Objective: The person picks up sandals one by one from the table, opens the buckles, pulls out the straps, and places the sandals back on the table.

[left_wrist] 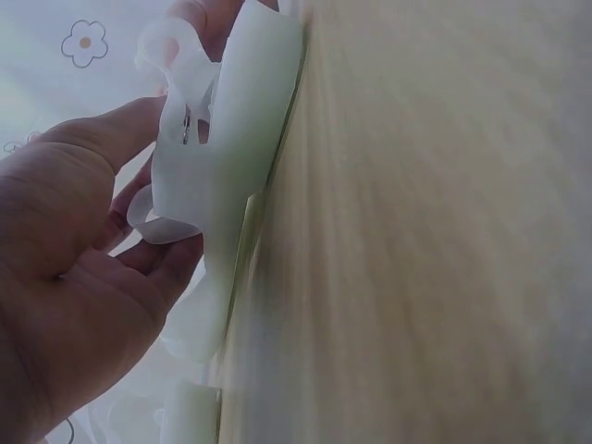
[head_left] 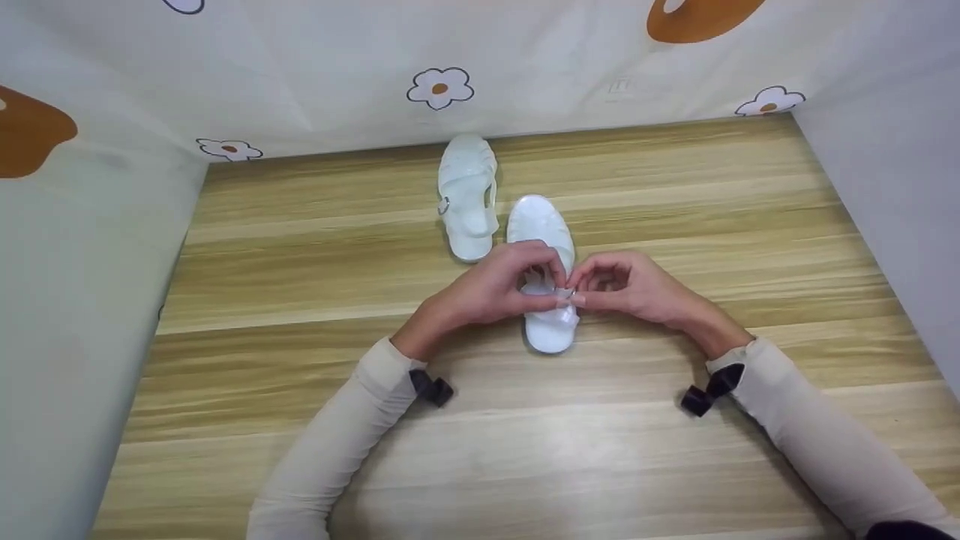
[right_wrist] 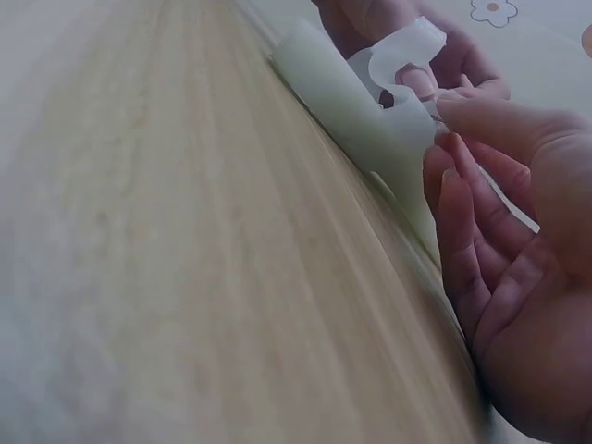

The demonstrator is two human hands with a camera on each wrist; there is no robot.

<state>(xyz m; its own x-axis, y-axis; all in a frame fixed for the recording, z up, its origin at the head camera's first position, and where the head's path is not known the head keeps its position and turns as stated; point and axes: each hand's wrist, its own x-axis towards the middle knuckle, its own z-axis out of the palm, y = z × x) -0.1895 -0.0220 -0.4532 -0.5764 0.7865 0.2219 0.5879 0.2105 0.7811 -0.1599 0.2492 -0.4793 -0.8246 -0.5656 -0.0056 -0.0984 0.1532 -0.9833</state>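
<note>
A white sandal lies on the wood-grain surface, its toe pointing away from me. Both hands meet over its ankle strap, at the right side of the shoe. My left hand reaches across the sandal and pinches the strap between thumb and fingers. From the right, my right hand pinches the strap end by a small metal buckle. Fingertips partly hide the buckle. In the left wrist view, the sandal's side shows upright, with the left fingers around its straps.
A matching white sandal stands farther back on the left, near the wall, with a round metal buckle on its left side. Pale walls, the back one with a flower print, enclose the wood-grain surface at the back and sides.
</note>
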